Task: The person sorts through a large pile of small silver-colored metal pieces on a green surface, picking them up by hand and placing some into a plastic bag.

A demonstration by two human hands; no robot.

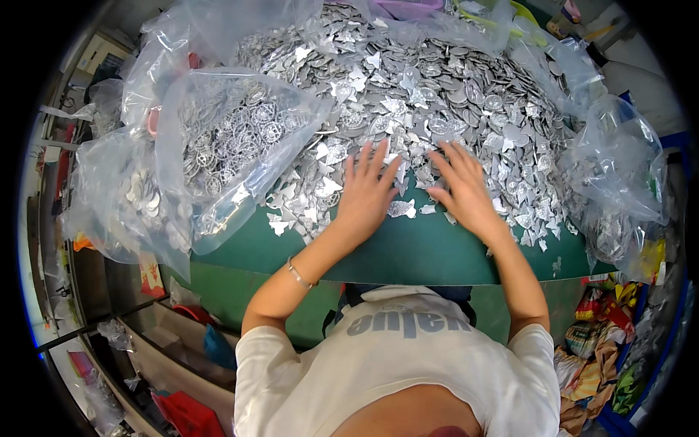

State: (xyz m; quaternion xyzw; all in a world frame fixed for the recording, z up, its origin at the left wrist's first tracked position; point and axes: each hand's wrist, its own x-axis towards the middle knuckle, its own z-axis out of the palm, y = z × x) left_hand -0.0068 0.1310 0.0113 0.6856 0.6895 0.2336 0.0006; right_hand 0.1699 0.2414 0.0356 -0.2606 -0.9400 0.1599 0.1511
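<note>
A large heap of flat silvery metal pieces (451,95) covers most of the green tabletop (429,251). Some pieces are round, others irregular in outline. My left hand (368,191) lies on the heap's near edge, its fingers spread and pointing away from me. To its right, my right hand (466,189) rests on the pieces too, fingers apart. Neither hand grips anything that I can see. Between the two hands a strip of green surface shows, with a few loose pieces (402,209) on it.
At the left, a clear plastic bag (309,109) holds openwork round metal pieces, beside another bag (102,197) with small discs. More clear plastic (619,156) stands at the right edge. A drawer (175,349) is below left; crumpled packaging (597,349) lies below right.
</note>
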